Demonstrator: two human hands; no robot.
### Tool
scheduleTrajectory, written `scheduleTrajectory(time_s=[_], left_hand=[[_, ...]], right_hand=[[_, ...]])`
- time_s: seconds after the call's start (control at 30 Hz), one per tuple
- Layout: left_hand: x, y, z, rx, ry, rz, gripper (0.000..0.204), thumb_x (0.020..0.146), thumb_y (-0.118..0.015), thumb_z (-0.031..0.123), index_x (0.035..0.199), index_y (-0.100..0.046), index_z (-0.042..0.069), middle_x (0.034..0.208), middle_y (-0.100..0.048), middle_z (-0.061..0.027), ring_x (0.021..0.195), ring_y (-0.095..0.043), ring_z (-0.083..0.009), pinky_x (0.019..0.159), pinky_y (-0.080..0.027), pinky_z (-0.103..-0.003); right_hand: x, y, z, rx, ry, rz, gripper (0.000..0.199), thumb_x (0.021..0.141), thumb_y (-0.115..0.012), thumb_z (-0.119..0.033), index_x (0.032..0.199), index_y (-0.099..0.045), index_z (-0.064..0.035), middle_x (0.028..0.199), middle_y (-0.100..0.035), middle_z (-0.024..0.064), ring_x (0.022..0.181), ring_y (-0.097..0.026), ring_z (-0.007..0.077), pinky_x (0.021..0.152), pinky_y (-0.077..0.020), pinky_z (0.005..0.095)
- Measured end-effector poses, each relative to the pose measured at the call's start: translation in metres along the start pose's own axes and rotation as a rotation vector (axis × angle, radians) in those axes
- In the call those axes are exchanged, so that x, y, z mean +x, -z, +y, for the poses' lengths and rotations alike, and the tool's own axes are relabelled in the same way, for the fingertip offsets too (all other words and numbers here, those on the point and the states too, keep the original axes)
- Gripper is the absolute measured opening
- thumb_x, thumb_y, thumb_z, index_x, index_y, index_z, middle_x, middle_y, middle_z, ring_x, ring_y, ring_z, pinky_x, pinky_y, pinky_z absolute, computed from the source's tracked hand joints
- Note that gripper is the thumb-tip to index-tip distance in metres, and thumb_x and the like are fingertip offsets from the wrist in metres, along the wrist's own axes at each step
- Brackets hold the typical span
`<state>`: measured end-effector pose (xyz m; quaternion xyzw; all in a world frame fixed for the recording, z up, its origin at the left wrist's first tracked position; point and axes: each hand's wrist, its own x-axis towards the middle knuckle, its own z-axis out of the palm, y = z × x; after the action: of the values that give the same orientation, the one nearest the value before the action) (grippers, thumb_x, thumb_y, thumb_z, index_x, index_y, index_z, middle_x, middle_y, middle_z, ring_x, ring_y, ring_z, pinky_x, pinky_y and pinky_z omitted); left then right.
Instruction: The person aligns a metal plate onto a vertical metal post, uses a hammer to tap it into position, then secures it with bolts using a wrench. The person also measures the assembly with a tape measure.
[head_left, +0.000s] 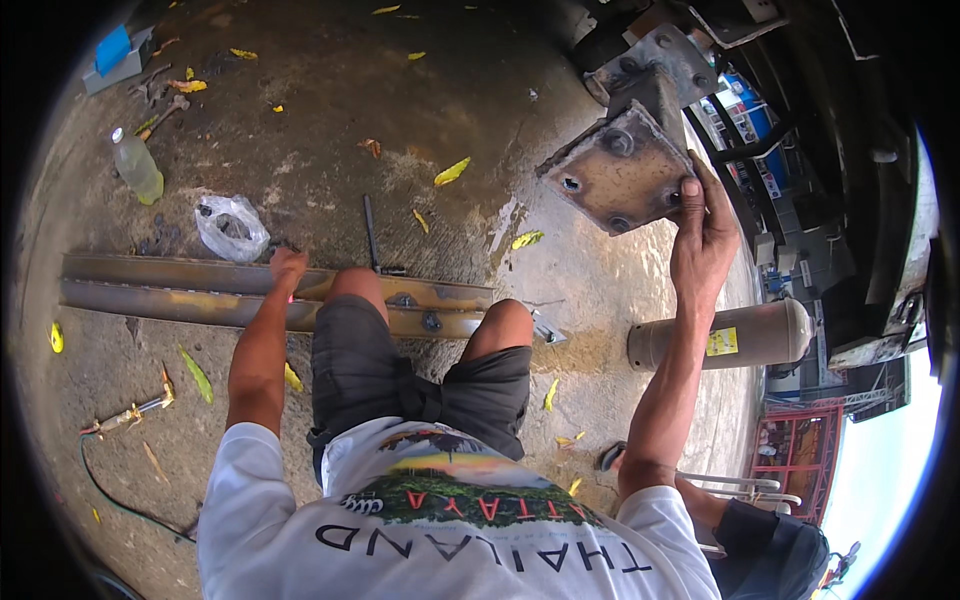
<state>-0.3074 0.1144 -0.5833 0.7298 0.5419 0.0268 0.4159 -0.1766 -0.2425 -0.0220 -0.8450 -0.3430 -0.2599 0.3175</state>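
Observation:
My right hand (703, 235) reaches up and pinches the edge of a rusty steel bracket plate (625, 175), thumb on its face and fingers partly hidden behind. Bolts sit at several of the plate's corners, and one hole (571, 184) shows light through it. Low on the left, my left hand (289, 264) is closed beside a clear plastic bag (231, 228), at the far edge of two long steel channels (180, 288). Whatever it holds is too small to make out. My knees are over the channels, and a dark bar-handled wrench (371, 232) lies just beyond them.
A cutting torch (130, 413) with its hose lies at left. Farther off are a bottle of yellowish liquid (138, 168) and a blue-and-grey box (116, 58). A gas cylinder (675, 342) lies by my right arm. Dark vehicle parts (850, 230) crowd the right; another person (770, 550) is lower right.

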Motion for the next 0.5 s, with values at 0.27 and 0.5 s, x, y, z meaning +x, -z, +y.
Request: scheduleTrajectory(time_s=[0.27, 0.5], left_hand=[[-0.021, 0.027, 0.034, 0.250, -0.255, 0.008, 0.044, 0.085, -0.069, 0.035, 0.107, -0.070, -0.003, 0.105, -0.071, -0.0255, 0.106, -0.067, -0.0417, 0.094, -0.053, -0.048], [-0.158, 0.093, 0.246, -0.406, -0.884, -0.256, 0.055, 0.099, -0.057, 0.051, 0.122, -0.067, 0.002, 0.099, -0.074, -0.0178, 0.094, -0.072, -0.0260, 0.085, -0.053, -0.040]], right_hand=[[-0.003, 0.002, 0.000, -0.005, -0.081, -0.019, 0.034, 0.103, -0.059, -0.027, 0.130, -0.067, -0.0074, 0.101, -0.073, 0.0102, 0.073, -0.060, 0.0113, 0.073, -0.0539, 0.0315], [0.004, -0.003, 0.009, -0.059, 0.026, 0.020, 0.032, 0.103, -0.056, -0.025, 0.127, -0.066, -0.0066, 0.108, -0.071, 0.0196, 0.094, -0.071, 0.0307, 0.082, -0.0550, 0.0403]])
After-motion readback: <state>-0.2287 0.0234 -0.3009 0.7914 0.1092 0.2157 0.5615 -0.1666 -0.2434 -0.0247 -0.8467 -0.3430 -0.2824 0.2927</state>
